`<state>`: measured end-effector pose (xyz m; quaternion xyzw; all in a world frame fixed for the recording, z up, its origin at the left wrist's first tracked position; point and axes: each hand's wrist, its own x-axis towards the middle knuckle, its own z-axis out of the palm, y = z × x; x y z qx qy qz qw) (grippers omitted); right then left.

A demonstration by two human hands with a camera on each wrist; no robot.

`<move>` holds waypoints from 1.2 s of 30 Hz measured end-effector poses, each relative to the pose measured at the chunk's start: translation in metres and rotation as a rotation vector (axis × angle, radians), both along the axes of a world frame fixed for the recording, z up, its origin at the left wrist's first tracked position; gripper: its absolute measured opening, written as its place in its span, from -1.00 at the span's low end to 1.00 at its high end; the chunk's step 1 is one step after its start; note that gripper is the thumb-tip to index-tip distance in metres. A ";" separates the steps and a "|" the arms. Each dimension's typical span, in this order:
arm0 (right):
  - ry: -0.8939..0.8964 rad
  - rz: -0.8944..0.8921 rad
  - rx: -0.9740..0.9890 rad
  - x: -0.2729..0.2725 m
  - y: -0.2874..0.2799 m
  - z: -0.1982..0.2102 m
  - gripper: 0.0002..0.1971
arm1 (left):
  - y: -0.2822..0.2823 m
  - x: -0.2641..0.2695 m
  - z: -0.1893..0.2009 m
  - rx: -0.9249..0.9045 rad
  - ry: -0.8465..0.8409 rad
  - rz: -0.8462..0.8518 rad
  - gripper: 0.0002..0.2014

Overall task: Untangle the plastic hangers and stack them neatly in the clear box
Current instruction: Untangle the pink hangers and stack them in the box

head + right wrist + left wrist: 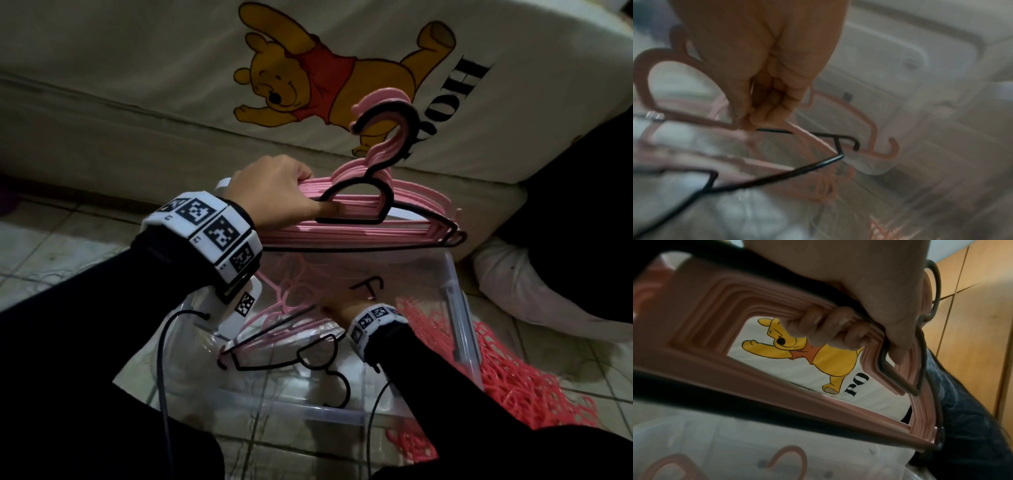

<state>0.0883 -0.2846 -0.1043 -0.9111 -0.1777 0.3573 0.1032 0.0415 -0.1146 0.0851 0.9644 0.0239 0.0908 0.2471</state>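
My left hand (301,195) grips a tidy stack of pink hangers (376,229) with a black hanger (356,202) on top, held above the clear box (460,318). In the left wrist view its fingers (824,324) curl round the upper bars of the stack of pink hangers (705,318). My right hand (334,308) is down inside the box and pinches a loose pink hanger (684,116). Another black hanger (291,363) lies tangled just below that hand; the right wrist view, which is blurred, shows this black hanger (797,170) too.
A pink plastic net (507,370) lies on the tiled floor against the box's right side. Behind the box stands a cream cushion with a yellow bear print (325,78). A white cloth (534,287) and dark fabric sit at the right.
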 end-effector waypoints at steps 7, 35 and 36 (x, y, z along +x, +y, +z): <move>-0.121 0.120 -0.004 0.013 -0.012 0.038 -0.64 | 0.003 -0.004 0.011 -0.034 -0.032 0.033 -0.30; -0.197 0.446 -0.260 -0.004 -0.036 -0.018 -0.80 | 0.005 -0.002 0.008 0.017 -0.094 0.096 -0.39; -0.208 0.465 -0.267 -0.005 -0.037 -0.021 -0.81 | 0.005 -0.002 0.008 0.021 -0.092 0.094 -0.38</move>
